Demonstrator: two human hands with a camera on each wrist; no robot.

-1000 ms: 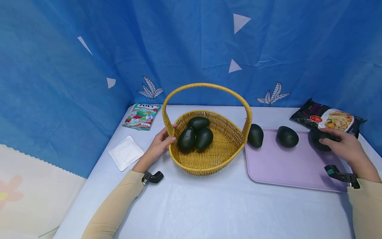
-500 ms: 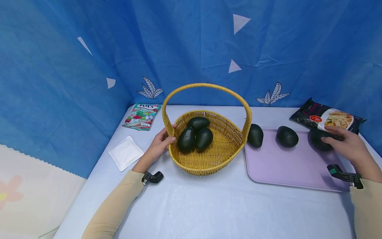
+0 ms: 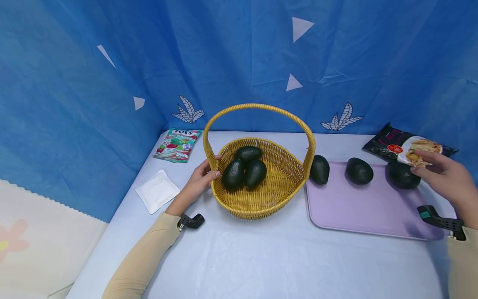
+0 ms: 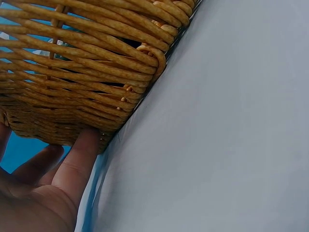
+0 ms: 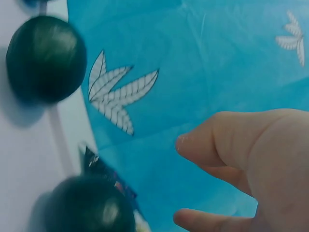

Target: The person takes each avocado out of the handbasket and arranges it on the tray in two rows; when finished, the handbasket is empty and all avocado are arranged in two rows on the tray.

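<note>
A woven yellow basket point(image 3: 261, 207) with a tall handle holds three dark avocados point(image 3: 244, 168). My left hand point(image 3: 201, 178) rests against its left wall, and in the left wrist view the straight fingers point(image 4: 77, 164) press on the wicker point(image 4: 87, 72). On the purple tray point(image 3: 358, 211) lie three more avocados: one at the left edge point(image 3: 320, 169), one in the middle point(image 3: 359, 170) and one at the right point(image 3: 403, 175). My right hand point(image 3: 442, 172) hovers just right of that last avocado point(image 5: 89, 205), its fingers point(image 5: 207, 145) loose and holding nothing.
A black noodle packet point(image 3: 396, 145) lies behind the tray at the far right. A green candy bag point(image 3: 177, 144) and a white sachet point(image 3: 157, 191) lie left of the basket. Blue cloth walls close in the back and sides.
My right hand has let go of the rightmost avocado and lifted up and to the right, leaving it on the tray. The left hand and basket have not moved.
</note>
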